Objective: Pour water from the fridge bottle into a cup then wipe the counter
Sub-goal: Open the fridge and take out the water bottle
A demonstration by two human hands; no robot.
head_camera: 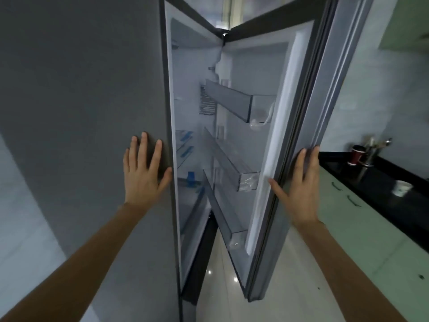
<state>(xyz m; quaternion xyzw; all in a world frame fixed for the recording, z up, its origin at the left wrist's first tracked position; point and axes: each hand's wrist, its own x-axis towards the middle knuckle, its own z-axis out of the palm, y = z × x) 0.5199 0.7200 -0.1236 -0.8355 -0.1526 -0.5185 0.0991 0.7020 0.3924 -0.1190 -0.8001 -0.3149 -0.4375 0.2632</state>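
Fridge bottle: I cannot make one out for certain; the only candidate is a small blue upright object (190, 178) on a lower shelf deep inside the fridge, too blurred to name.
Fridge: the grey cabinet (92, 89) fills the left of the view, its interior lit pale and its glass shelves seen edge-on.
Fridge door: the door (299, 126) stands swung open to my right, its inner side facing me, three clear door bins (232, 159) stepping down it.
Bin contents: something clear and crumpled, perhaps plastic, lies in the upper, middle and lowest bins; I cannot tell what.
My left hand: my left hand (142, 169) lies flat on the cabinet's outer side wall just beside the front edge, fingers straight and spread, gripping nothing.
My right hand: my right hand (299, 189) is on the door's free edge, fingers straight along its outer face, thumb stretched onto the white inner gasket; the edge sits between thumb and fingers.
Cup: a white cup (401, 188) stands on the black counter (371, 180) to the right, well apart from the fridge.
Farther back: a dark red paper cup (355, 154) touches or stands just beside a metal utensil holder (371, 152) at the counter's far end.
Below the counter: pale green cabinets (362, 228) with dark handles.
Floor: glossy pale tiles (290, 287).
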